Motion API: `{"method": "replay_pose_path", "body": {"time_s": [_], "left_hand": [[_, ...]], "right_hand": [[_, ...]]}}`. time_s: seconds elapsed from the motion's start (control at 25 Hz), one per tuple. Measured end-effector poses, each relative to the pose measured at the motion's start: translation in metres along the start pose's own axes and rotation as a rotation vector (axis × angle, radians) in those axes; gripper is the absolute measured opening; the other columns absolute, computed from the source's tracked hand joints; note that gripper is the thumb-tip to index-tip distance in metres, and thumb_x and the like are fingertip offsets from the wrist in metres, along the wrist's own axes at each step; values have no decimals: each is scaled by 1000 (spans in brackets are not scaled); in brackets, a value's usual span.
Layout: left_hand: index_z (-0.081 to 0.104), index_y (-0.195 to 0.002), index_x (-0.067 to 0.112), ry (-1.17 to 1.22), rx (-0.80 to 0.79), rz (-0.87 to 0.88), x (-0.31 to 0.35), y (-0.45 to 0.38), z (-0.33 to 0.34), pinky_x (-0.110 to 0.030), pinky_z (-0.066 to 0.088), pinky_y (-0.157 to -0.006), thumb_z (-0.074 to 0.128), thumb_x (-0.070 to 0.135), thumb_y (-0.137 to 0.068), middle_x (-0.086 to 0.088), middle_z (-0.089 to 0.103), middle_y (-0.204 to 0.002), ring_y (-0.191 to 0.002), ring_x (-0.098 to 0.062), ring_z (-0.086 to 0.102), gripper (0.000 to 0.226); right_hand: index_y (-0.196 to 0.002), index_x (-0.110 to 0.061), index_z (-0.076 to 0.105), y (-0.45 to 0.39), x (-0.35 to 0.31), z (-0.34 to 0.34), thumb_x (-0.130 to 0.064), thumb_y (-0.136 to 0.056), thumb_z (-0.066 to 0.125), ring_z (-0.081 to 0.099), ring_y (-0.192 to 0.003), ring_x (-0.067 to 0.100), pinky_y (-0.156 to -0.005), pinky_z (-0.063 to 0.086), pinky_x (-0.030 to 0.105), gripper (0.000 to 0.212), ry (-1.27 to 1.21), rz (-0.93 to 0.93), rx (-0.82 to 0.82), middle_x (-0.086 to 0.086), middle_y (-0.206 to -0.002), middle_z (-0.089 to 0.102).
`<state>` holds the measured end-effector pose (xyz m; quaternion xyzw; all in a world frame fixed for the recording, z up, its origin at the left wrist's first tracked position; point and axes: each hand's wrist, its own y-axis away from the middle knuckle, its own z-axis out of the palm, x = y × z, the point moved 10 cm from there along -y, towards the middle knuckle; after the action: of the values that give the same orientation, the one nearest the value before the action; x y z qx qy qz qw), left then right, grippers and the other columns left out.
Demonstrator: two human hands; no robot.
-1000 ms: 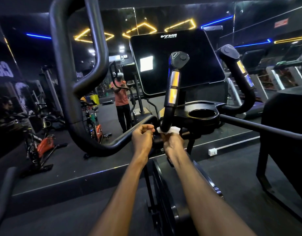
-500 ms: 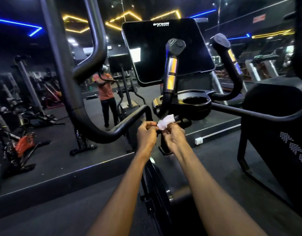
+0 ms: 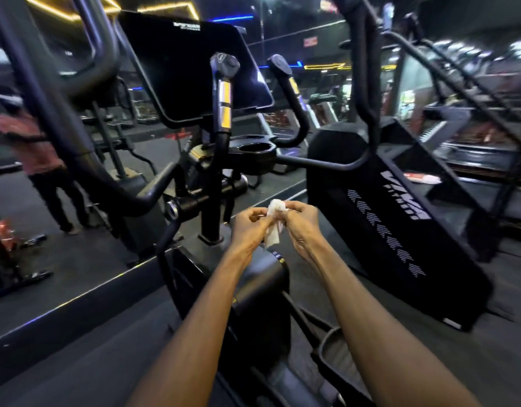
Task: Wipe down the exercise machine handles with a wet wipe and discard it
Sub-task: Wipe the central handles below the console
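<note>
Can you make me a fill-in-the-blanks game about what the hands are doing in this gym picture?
1. Both hands, left hand and right hand, hold a crumpled ____ wet wipe.
2. The wipe is held ____ the black upright handle with shiny metal bands, not touching it.
3. The big black console screen is switched ____.

Missing words: white; below; off

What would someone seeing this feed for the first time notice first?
First, the crumpled white wet wipe at centre frame, pinched between the left hand and the right hand, clear of the machine. Just above stands the upright black handle with yellow-lit metal bands, in front of the big dark console screen. To the right sits a black slanted machine housing with white lettering.
</note>
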<state>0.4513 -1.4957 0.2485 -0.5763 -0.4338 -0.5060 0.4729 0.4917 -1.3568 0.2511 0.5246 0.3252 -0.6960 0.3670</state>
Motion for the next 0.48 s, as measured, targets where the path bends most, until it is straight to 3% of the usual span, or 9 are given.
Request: {"method": "replay_pose_path", "body": {"time_s": [0.08,0.16,0.24,0.32,0.4,0.48], "left_hand": [[68,-88,11,21,-85,8,-2,17,33,-22,47,-50,75,22,-86,5,66,-61,-49,-3,58,12],[67,-91,7,16,-132,20,-1,30,65,-22,45,-48,72,23,-88,2,67,-64,-51,-4,56,16],[66,-94,5,45,-176,18,0,43,97,-32,54,-62,68,18,-90,-8,71,-79,-68,-16,64,14],[64,-90,10,37,-186,28,2,60,133,-37,55,-74,62,14,-93,-10,71,-88,-80,-21,66,6],[64,-92,11,77,-234,3,1,84,177,-37,55,-79,58,13,-95,-12,70,-93,-84,-22,65,7],[63,-98,6,167,-382,-70,-1,119,229,-38,56,-78,64,22,-94,-12,70,-91,-80,-21,66,16]], "right_hand": [[-90,1,70,15,-9,-38,6,-81,69,67,-64,17,-54,54,23,10,60,-36,54,9,-70,71],[-91,-5,71,26,-17,-82,-3,-84,73,71,-78,24,-70,60,32,8,159,-54,124,14,-83,75],[-93,-6,69,39,-24,-120,-3,-86,72,71,-85,28,-80,59,39,8,179,-60,174,20,-95,74],[-95,-5,69,58,-36,-166,0,-87,69,70,-81,22,-79,58,36,9,233,-93,268,19,-97,73],[-97,-6,70,81,-49,-213,-1,-88,67,70,-85,22,-82,58,37,11,321,-119,348,19,-99,74],[-91,-10,70,107,-60,-257,-1,-88,66,70,-83,22,-78,58,37,11,342,-122,382,19,-96,75]]}}
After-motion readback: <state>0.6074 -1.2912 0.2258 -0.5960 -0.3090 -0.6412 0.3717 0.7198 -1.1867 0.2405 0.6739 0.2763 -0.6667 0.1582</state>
